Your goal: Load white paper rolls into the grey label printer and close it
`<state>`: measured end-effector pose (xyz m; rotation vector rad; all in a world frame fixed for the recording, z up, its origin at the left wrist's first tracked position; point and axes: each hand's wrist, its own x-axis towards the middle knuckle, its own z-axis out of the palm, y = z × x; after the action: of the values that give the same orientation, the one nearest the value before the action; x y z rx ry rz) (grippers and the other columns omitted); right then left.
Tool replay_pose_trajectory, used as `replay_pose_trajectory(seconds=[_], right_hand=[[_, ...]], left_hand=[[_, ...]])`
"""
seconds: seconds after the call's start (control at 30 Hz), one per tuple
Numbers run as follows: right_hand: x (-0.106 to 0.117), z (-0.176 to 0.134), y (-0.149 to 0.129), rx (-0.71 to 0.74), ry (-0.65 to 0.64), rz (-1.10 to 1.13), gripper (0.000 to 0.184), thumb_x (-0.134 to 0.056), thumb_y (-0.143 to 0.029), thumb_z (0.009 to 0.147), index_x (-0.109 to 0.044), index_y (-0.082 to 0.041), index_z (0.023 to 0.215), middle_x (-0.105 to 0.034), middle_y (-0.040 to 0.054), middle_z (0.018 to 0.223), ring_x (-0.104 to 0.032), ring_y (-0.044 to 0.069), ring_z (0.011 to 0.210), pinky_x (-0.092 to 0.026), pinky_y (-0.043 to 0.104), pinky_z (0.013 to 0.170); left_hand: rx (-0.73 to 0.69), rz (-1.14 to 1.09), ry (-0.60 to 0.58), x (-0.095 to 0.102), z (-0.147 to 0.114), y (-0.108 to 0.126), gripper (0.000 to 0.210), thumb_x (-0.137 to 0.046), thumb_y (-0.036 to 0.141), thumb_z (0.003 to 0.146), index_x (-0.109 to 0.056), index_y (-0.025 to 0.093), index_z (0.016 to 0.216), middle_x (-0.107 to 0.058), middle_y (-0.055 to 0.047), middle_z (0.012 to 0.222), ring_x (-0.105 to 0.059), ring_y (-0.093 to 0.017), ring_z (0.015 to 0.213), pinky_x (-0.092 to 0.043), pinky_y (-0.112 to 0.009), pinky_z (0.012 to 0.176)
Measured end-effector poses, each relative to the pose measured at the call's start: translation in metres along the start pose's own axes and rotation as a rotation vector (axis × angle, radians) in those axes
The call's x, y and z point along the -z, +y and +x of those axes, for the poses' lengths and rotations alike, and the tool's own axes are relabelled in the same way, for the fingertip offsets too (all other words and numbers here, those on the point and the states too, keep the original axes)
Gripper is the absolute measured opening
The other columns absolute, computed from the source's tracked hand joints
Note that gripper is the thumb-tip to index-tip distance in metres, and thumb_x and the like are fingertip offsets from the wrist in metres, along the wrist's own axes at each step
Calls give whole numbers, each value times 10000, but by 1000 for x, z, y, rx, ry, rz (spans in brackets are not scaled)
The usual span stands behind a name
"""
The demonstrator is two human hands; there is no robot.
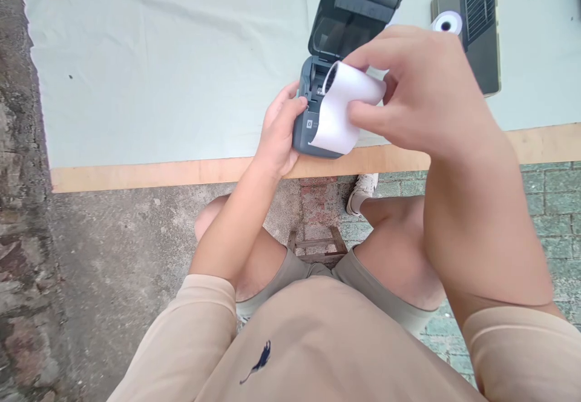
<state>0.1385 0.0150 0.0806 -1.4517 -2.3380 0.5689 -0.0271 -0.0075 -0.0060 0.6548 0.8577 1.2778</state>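
Note:
A dark blue-grey portable label printer [301,132] stands at the near edge of the table, its black lid [345,17] swung up and back. My left hand [282,125] grips the printer's left side, thumb on its top rim. Fingers and thumb of my right hand [413,87] close around a white paper roll [358,84], held just over the open compartment. A loose strip of the paper hangs down across the printer's front. The paper hides the right part of the compartment, so I cannot tell whether the roll touches the inside.
Pale cloth [172,75] covers the table, with a bare wooden strip [149,174] along its near edge. At the right lies a dark phone-like device [483,45] in a clear case. A second white roll [447,23] is on it. A wooden stool [318,243] shows between my legs.

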Motion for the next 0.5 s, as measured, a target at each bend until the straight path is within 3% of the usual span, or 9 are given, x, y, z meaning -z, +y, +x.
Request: replay_pose_trajectory(seconds=[0.17, 0.33, 0.43, 0.5], right_hand=[[4, -18, 34, -125, 86, 90, 279, -646, -219, 668, -625, -279, 940, -629, 23, 902, -576, 207, 854, -435, 367, 740], [-5, -29, 76, -269, -54, -80, 355, -739, -344, 601, -614, -298, 930, -632, 73, 927, -511, 351, 1077, -352, 569, 882], [9, -35, 90, -214, -116, -15, 507, -751, -334, 586, -589, -350, 1066, -639, 41, 1082, -503, 329, 1134, -388, 506, 865], [20, -36, 93, -188, 36, 16, 462, -649, -271, 688, -556, -352, 1133, -601, 12, 1185, -548, 255, 1087, -427, 421, 807]], left_hand=[[100, -85, 59, 3, 6, 1, 251, -406, 382, 880, -548, 182, 822, -616, -32, 738, -638, -190, 1037, -515, -307, 922], [89, -53, 27, 5, 6, 0, 231, -473, 396, 860, -580, 191, 862, -677, -42, 848, -631, -186, 1072, -498, -270, 951], [32, -20, 0, 5, 6, -1, 218, -534, 394, 837, -593, 202, 921, -681, -31, 876, -635, -173, 1050, -481, -260, 971], [13, -1, -24, 6, 7, -2, 232, -537, 411, 833, -592, 211, 938, -677, -23, 884, -647, -169, 1000, -485, -268, 968]])
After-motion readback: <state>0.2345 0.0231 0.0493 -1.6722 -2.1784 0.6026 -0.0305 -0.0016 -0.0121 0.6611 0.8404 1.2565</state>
